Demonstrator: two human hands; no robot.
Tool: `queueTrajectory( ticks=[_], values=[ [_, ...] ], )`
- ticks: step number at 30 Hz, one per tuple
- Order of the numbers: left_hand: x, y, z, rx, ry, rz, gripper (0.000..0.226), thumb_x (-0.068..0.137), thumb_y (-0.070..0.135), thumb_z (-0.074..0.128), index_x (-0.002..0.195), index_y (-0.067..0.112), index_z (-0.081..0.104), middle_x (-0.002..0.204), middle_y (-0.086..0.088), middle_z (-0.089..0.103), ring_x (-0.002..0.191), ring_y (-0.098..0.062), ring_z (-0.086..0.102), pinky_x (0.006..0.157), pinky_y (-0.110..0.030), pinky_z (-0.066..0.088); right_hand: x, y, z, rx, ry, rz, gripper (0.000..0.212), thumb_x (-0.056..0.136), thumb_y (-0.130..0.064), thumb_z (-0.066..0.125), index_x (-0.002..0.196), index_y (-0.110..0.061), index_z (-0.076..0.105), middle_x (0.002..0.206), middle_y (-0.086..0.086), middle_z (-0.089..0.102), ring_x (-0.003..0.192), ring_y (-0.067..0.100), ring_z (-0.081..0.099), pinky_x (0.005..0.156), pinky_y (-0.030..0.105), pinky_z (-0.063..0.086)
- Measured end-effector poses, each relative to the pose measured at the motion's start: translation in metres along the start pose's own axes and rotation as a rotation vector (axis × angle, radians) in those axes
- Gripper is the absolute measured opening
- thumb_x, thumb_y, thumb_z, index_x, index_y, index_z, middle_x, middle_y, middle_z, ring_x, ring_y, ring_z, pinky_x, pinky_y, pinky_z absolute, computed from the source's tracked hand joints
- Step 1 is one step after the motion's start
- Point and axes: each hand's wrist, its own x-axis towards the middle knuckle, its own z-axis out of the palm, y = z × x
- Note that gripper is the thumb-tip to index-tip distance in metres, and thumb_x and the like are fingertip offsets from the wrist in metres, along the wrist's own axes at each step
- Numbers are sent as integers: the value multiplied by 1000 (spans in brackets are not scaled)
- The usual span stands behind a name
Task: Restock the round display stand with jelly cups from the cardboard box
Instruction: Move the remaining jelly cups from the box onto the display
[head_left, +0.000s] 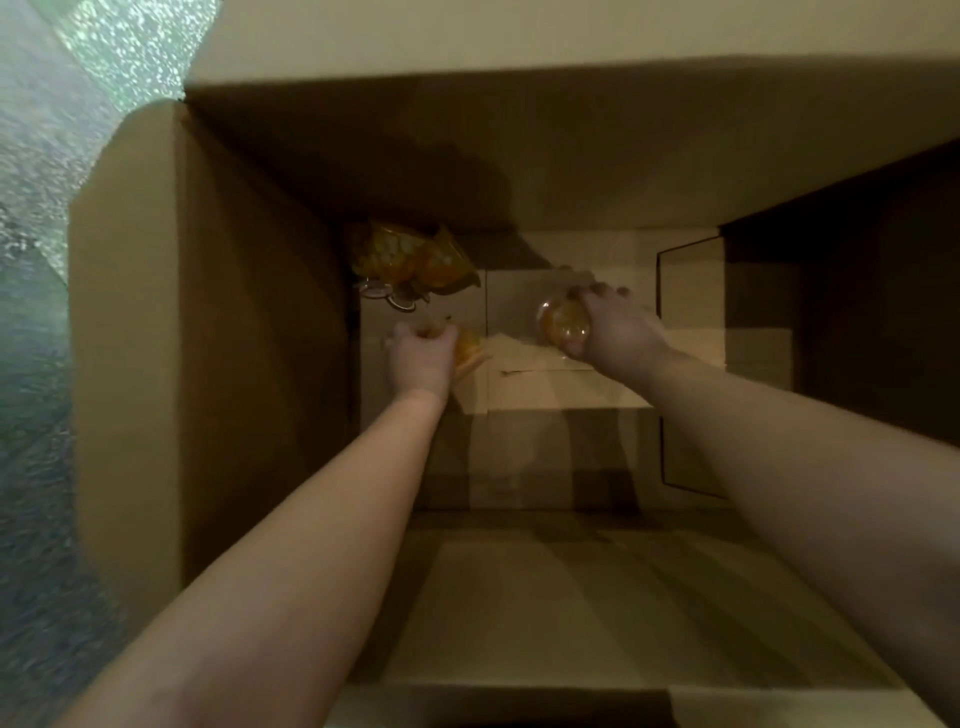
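I look straight down into a deep cardboard box (260, 338) with both arms reaching to its bottom. My left hand (421, 358) grips an orange jelly cup (467, 351) near the box's left wall. My right hand (613, 327) holds another orange jelly cup (563, 325), its clear round top facing up. A small heap of orange jelly cups (410, 260) lies in the far left corner of the box floor. The round display stand is out of view.
The box's flaps stand open, one at the left (124, 338) and one at the top (467, 36). A speckled grey-green floor (36, 260) shows at the left. The box's right side (857, 312) is in dark shadow.
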Motion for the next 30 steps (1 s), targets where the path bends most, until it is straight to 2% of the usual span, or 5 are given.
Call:
queueTrajectory(
  ticks=[8,12,16,21,30],
  values=[
    [-21,13,11,-147,-158,-345,22,95,34,63,85,19,51,89,-4,54,78,-19,53,93,-37,49,-41,12,33,153,-129,80,70,84,-33,74,145,-28,40,146,0,44,133,26,40,107,45,41],
    [-55,15,9,-105,-170,-360,23,94,36,65,100,17,55,99,-4,56,81,-21,53,83,-37,45,-67,20,17,169,-191,148,72,82,-30,77,145,-24,42,143,1,45,131,26,44,107,45,43],
    [-103,17,9,-74,-181,-82,63,94,30,66,149,24,36,133,0,50,113,-21,52,82,-30,41,-123,43,-18,407,-74,154,71,79,-31,79,142,-22,46,138,1,51,122,22,53,100,38,49],
    [-185,43,20,4,-273,254,58,90,34,70,142,34,43,119,14,52,90,-1,51,69,-19,41,-221,82,-67,557,165,137,69,81,-36,79,141,-22,47,135,-3,51,112,10,51,93,25,45],
    [-358,89,95,156,-568,599,54,89,28,72,138,33,48,123,17,59,107,-4,59,89,-22,50,-409,196,-107,735,472,248,64,79,-31,80,131,-36,44,119,-5,53,108,16,56,86,23,43]
  ],
)
